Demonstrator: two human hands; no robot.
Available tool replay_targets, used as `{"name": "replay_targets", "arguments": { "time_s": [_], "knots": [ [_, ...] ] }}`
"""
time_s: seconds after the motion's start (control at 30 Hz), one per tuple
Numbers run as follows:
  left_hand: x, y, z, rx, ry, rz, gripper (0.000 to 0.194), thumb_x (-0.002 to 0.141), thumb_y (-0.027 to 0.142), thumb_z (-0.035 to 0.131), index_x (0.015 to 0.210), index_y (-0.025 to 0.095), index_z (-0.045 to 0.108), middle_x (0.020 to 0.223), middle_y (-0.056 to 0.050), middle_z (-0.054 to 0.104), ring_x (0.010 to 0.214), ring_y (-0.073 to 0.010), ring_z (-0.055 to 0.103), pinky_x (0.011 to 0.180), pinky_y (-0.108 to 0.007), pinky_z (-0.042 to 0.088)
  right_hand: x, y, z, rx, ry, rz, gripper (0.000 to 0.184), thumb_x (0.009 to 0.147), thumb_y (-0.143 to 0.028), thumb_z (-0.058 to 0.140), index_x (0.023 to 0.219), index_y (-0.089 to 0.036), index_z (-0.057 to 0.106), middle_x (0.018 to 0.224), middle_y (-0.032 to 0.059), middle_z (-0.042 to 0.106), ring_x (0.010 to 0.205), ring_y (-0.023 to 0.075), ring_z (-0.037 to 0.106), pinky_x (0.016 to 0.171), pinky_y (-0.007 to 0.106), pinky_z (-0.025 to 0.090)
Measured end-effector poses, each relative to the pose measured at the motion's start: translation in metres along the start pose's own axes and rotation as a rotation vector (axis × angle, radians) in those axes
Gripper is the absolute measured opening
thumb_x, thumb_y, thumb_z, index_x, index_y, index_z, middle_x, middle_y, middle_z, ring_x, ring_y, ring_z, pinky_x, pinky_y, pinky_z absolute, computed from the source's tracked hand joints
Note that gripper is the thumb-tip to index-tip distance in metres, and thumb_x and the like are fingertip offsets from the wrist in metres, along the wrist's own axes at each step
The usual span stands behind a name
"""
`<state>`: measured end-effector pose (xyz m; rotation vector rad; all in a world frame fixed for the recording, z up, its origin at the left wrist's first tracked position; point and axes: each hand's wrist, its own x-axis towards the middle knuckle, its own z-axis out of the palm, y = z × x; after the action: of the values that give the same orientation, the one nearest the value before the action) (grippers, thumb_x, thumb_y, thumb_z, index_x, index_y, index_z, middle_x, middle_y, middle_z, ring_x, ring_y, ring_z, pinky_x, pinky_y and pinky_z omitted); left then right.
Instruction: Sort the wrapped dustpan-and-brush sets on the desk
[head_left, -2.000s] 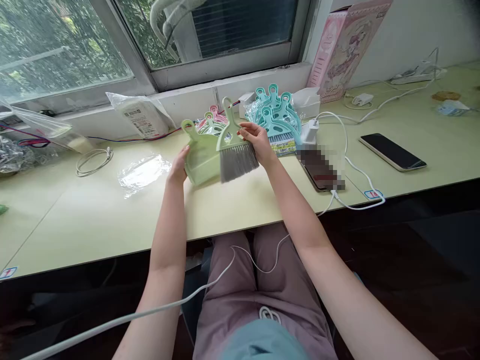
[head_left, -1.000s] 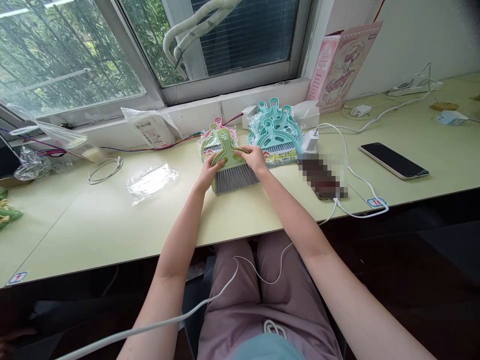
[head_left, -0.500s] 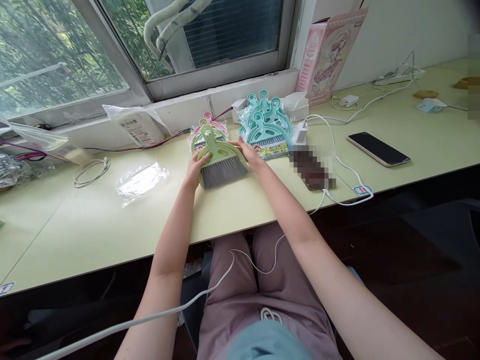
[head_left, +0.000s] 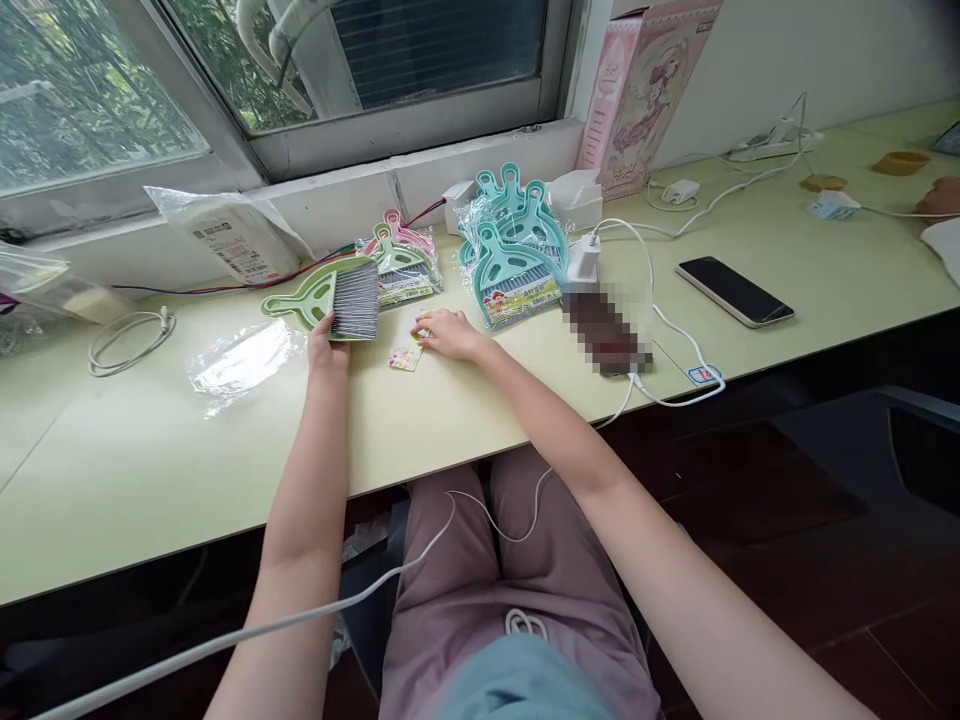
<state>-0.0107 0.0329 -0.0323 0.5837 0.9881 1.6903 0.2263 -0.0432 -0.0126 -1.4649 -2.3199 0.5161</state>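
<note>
My left hand grips the lower edge of a light green brush-and-dustpan set, held sideways with its handle pointing left and its grey bristles to the right. My right hand rests on the table with fingers curled on a small colourful paper label card. Just behind lie a wrapped green and pink set and a stack of wrapped teal sets.
An empty clear plastic bag lies left of my left hand. A blurred phone on a white charging cable and a black phone lie to the right. A coiled cable, a packet and a pink box line the window side.
The brush was laid into the dustpan. My left hand then carried the set leftward and turned it sideways. My right hand let go and dropped onto the label card.
</note>
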Motion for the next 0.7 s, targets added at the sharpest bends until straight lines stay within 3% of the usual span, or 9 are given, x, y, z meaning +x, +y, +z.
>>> {"name": "replay_targets", "arguments": {
  "time_s": [0.07,0.17,0.33,0.47,0.6,0.7],
  "knots": [
    [-0.002,-0.004,0.003,-0.059,0.056,-0.062,0.017,0.082,0.002,0.056,0.083,0.018,0.062,0.085,-0.001,0.072,0.086,-0.0106,0.071,0.091,-0.025,0.058,0.000,-0.004,0.001,0.020,0.015,-0.017,0.020,0.095,-0.030,0.059,0.110,-0.024,0.070,0.139,0.0060,0.060,0.130,0.0258,0.050,0.107,0.046,0.034],
    [-0.007,-0.006,0.008,-0.051,0.045,-0.093,0.018,0.080,0.002,0.057,0.085,0.018,0.063,0.088,-0.002,0.072,0.089,-0.0122,0.071,0.093,-0.027,0.058,-0.001,-0.012,0.006,0.004,0.048,-0.016,0.015,0.092,-0.033,0.064,0.100,-0.022,0.071,0.138,0.0066,0.059,0.129,0.0262,0.048,0.105,0.043,0.036],
    [-0.012,-0.004,0.011,-0.028,0.019,-0.118,0.017,0.079,0.001,0.056,0.085,0.015,0.064,0.089,-0.005,0.072,0.092,-0.0145,0.071,0.094,-0.028,0.058,-0.001,-0.017,0.010,-0.112,0.191,0.196,0.046,0.094,-0.040,0.061,0.131,-0.014,0.057,0.139,0.0188,0.053,0.129,0.0326,0.043,0.104,0.048,0.036],
    [-0.012,-0.004,0.011,0.006,0.033,-0.100,0.018,0.076,0.003,0.058,0.085,0.017,0.064,0.089,-0.004,0.073,0.097,-0.0154,0.070,0.095,-0.027,0.058,0.000,-0.013,0.004,-0.088,0.116,0.210,0.053,0.090,-0.033,0.068,0.137,-0.016,0.051,0.139,0.0176,0.053,0.131,0.0322,0.042,0.105,0.048,0.036],
    [-0.011,-0.006,0.009,0.036,0.027,-0.092,0.018,0.075,0.004,0.059,0.085,0.018,0.064,0.088,-0.004,0.073,0.099,-0.0161,0.070,0.096,-0.028,0.057,-0.001,-0.010,-0.002,0.003,0.050,0.207,0.075,0.082,-0.028,0.076,0.147,-0.020,0.040,0.137,0.0152,0.055,0.128,0.0309,0.047,0.103,0.046,0.038],
    [-0.010,-0.008,0.008,0.081,-0.003,-0.071,0.016,0.074,0.006,0.060,0.083,0.019,0.063,0.088,-0.004,0.073,0.101,-0.0164,0.070,0.097,-0.028,0.056,-0.001,-0.008,-0.003,0.047,-0.027,0.177,0.059,0.082,-0.028,0.075,0.136,-0.023,0.054,0.132,0.0116,0.059,0.127,0.0292,0.049,0.103,0.044,0.038]
  ]
}}
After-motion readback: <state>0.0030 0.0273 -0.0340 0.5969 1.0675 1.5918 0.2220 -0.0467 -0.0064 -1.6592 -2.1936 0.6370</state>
